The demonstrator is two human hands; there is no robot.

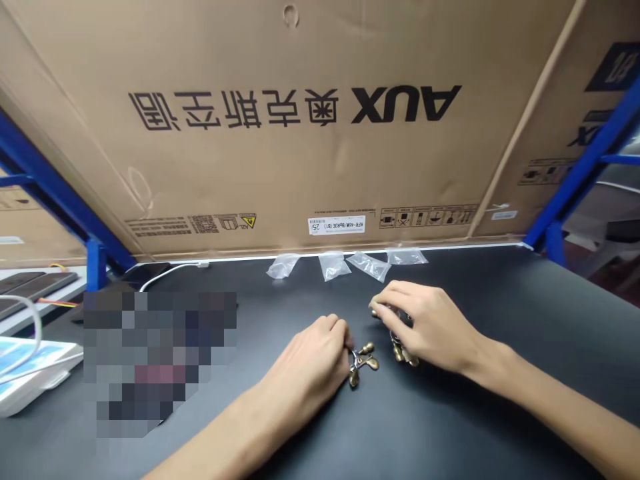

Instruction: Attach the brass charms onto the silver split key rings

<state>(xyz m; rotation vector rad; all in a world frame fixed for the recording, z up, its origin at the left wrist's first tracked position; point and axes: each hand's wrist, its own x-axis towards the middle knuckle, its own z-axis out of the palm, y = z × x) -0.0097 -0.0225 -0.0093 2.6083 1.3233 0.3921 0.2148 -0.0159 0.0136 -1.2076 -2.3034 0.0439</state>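
Two clusters of metal charms (pixel 363 365) are lying on the counter (pixel 500 320) — one just beside the left hand (pixel 305 377), the other under the right hand (pixel 425 327) — while four plastic bags (pixel 334 267) are lying behind them, before a cardboard box (pixel 300 120).

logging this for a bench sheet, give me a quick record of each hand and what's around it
left hand: fingers at brass teardrop charms
right hand: curled over second brass bunch
beyond hands: four clear plastic bags
surface: black bench
backdrop: AUX cardboard carton, blue metal rack
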